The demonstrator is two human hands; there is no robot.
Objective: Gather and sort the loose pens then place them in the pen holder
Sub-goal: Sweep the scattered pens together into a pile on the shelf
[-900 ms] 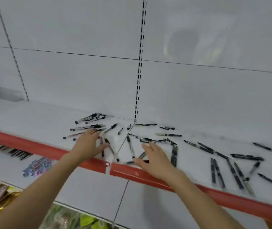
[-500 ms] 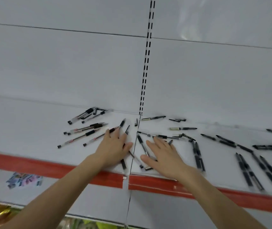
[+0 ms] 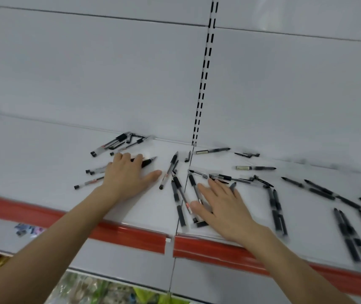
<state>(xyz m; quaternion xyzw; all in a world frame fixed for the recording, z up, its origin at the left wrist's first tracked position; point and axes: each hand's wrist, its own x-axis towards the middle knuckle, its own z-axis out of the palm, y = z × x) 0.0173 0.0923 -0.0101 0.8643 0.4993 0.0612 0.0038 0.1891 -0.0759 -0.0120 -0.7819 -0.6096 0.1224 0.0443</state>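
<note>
Several loose pens with black caps and clear barrels lie scattered over a white shelf point(image 3: 32, 150). My left hand point(image 3: 129, 176) lies flat, fingers spread, on top of a few pens point(image 3: 92, 171) at the left of the pile. My right hand point(image 3: 221, 207) lies flat with fingers apart over pens point(image 3: 180, 198) near the shelf's seam, and covers parts of them. More pens point(image 3: 277, 207) lie to the right, some in pairs. A small cluster of pens point(image 3: 118, 142) lies against the back wall. No pen holder is in view.
A red strip point(image 3: 131, 234) runs along the shelf's front edge. A slotted upright point(image 3: 203, 84) divides the white back panel. Below the shelf, coloured packets point(image 3: 28, 229) and green packaging point(image 3: 144, 296) show on lower shelves.
My left hand slid left and farther back, onto the pens on the left. My right hand stayed over the pens by the seam. The view shifted right and down.
</note>
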